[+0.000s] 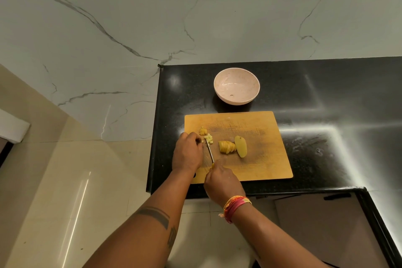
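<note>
On the wooden board's (261,159) left side, my left hand (188,153) pinches the potato bits (208,138) while my right hand (221,183) grips the knife (210,152), blade on them. A sliced half (226,147) and an uncut half (241,146) lie just right, with bare board beyond. A pink bowl (236,88) stands past the far edge on the black counter (326,104).

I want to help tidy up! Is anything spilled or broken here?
Nothing stands out. The yellow potato pieces all lie on the rectangular wooden cutting board, and the round pink bowl stands upright on the black stone counter. The board's middle only looks dark and scratched.
</note>
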### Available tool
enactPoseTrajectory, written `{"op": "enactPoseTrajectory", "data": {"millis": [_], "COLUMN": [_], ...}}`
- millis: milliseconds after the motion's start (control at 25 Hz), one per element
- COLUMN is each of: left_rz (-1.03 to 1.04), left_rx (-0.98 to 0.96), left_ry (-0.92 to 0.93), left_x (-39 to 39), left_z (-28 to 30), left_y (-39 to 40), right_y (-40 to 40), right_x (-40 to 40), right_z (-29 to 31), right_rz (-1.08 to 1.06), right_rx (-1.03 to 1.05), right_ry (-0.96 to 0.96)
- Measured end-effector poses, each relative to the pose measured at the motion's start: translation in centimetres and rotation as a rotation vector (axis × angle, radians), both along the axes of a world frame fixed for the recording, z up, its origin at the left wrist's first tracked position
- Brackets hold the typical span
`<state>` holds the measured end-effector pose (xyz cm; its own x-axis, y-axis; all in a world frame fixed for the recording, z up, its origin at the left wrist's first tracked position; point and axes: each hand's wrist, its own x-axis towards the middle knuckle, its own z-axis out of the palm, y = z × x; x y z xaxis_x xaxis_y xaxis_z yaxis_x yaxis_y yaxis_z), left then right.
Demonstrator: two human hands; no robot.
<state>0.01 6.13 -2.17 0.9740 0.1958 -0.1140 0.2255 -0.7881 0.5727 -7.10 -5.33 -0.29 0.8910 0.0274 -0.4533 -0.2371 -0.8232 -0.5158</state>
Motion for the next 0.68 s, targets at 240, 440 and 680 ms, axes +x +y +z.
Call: {"op": "enactPoseTrajectory", "data": {"millis": [240, 440, 680], "left_rz": [0.007, 0.023, 0.025], "left_rx": [0.016, 0.007, 0.027], "left_ry": [0.006, 0.014, 0.042], "left_x": [0.3, 0.4, 0.8], "left_z": [0.0, -0.2, 0.1], "left_y": [0.2, 0.4, 0.3], "right_y": [0.0, 0.4, 0.3], "right_x": [0.4, 1.0, 1.7], "right_z": [0.2, -0.1, 0.1], "right_rz": [0.049, 0.032, 0.073], "right_rx": [0.008, -0.003, -0.018], "right_ry": [0.007, 0.025, 0.072]}}
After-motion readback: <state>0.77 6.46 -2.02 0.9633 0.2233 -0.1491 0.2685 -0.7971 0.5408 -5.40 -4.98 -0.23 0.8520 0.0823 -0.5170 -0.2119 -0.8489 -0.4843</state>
